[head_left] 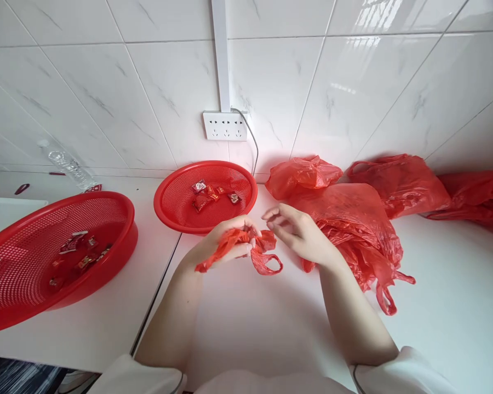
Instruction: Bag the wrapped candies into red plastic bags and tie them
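Near the middle of the view my left hand [234, 238] is closed round a crumpled red plastic bag [265, 254], whose looped handle hangs down on the right and whose other end sticks out to the left. My right hand [293, 232] is held just to the right of it, fingers apart and bent slightly, with nothing in them. Behind my left hand stands a round red basket [205, 219] with several small wrapped packets [207, 197] in it. A large heap of red plastic bags [353, 219] lies beside my right hand.
At the left a larger red basket [123, 219] holds more small packets [86, 260]. A clear plastic bottle [72, 169] lies behind it. More red bags [402, 183] line the tiled wall at the right. A socket strip [225, 127] with a cable is on the wall.
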Tool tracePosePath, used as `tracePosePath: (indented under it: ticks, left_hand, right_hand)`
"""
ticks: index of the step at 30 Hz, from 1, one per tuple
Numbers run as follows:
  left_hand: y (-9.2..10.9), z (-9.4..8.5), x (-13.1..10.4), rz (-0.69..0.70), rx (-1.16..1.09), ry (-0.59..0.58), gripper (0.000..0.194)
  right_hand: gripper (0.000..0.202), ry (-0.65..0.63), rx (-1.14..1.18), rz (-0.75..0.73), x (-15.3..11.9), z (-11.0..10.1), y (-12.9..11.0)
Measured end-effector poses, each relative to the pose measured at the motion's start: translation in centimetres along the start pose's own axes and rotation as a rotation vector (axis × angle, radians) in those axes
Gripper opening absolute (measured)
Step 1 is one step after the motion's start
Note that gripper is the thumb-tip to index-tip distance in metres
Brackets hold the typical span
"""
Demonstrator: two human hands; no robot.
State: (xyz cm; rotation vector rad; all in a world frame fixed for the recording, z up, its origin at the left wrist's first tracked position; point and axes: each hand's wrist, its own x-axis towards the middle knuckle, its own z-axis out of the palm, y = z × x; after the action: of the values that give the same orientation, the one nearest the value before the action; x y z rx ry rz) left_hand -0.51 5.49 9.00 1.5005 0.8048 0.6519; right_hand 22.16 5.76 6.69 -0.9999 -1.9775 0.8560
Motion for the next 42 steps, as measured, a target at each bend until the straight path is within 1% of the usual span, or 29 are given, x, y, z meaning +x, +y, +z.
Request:
tracePosePath:
  ticks: [1,3,4,5,9,11,13,15,17,19,22,24,25,27,29,32,33,35,36,38,42]
  left_hand:
    - [0.2,0.2,-0.2,-0.003,-0.001,-0.020,0.010]
    - [0.4,0.6,-0.3,0.007,0.008,-0.028,0.009]
    - [0.4,0.7,-0.3,0.025,0.032,-0.020,0.009]
    - [0.4,0.8,-0.3,0.051,0.074,0.003,0.011]
    - [0.3,0.7,-0.4,0.177,0.245,0.185,0.029]
    - [0.2,0.4,-0.4,0.215,0.279,0.283,0.029]
    - [0.1,0.2,-0.4,0.248,0.295,0.360,0.023]
    - [-0.1,0.2,-0.2,0.273,0.285,0.403,0.021]
    - [-0.2,0.3,0.0,0.308,0.249,0.437,0.024]
    - [-0.4,0.8,0.3,0.363,0.199,0.479,0.024]
    - [-0.6,1.6,0.6,0.444,0.138,0.535,0.024]
    - [-0.6,1.9,0.6,0.487,0.132,0.534,0.025]
    - [-0.7,1.9,0.6,0.501,0.151,0.513,0.025]
    - [-1.0,1.7,0.7,0.520,0.232,0.434,0.025]
    - [-1.4,1.3,0.9,0.585,0.321,0.399,0.024]
    - [-2.2,0.6,1.6,0.701,0.392,0.459,0.023]
    - [-2.4,0.4,1.8,0.700,0.397,0.467,0.022]
    - [-2.6,0.4,1.9,0.618,0.372,0.427,0.023]
    - [-2.6,0.5,1.9,0.566,0.347,0.394,0.023]
    - [-2.4,0.7,1.6,0.484,0.310,0.336,0.024]
    - [-1.2,1.1,0.6,0.440,0.324,0.271,0.027]
  right_hand:
    - [0.027,-0.021,0.055,-0.033,0.2,0.3,0.2]
    - [0.043,-0.149,0.196,-0.101,0.6,1.0,0.4]
    - [0.047,-0.195,0.254,-0.119,0.7,1.4,0.5]
    - [0.047,-0.205,0.293,-0.123,0.8,1.8,0.5]
    - [0.040,-0.092,0.308,-0.105,0.9,2.9,0.6]
    - [0.043,-0.059,0.304,-0.108,0.8,3.1,0.6]
    - [0.050,-0.042,0.286,-0.108,0.7,3.2,0.5]
    - [0.052,-0.034,0.259,-0.083,0.6,3.1,0.4]
    - [0.054,-0.014,0.234,-0.051,0.6,3.0,0.2]
    - [0.049,0.011,0.239,-0.042,0.6,2.9,0.1]
    - [0.037,-0.023,0.391,-0.048,0.6,2.9,0.0]
    - [0.031,-0.070,0.543,-0.017,0.8,2.9,0.2]
    - [0.028,-0.076,0.601,0.005,0.9,2.9,0.3]
    - [0.021,-0.037,0.639,0.035,1.0,2.9,0.7]
    - [0.016,0.036,0.553,0.020,1.1,2.8,0.9]
    - [0.011,0.166,0.255,-0.095,0.9,2.3,0.7]
    - [0.010,0.201,0.164,-0.135,0.7,2.1,0.4]
    - [0.010,0.230,0.073,-0.188,0.3,1.6,-0.2]
    - [0.010,0.213,0.085,-0.192,0.1,1.5,-0.5]
    - [0.007,0.151,0.204,-0.160,-0.2,1.3,-0.9]
    - [0.009,-0.010,0.579,-0.019,0.0,1.8,-0.8]
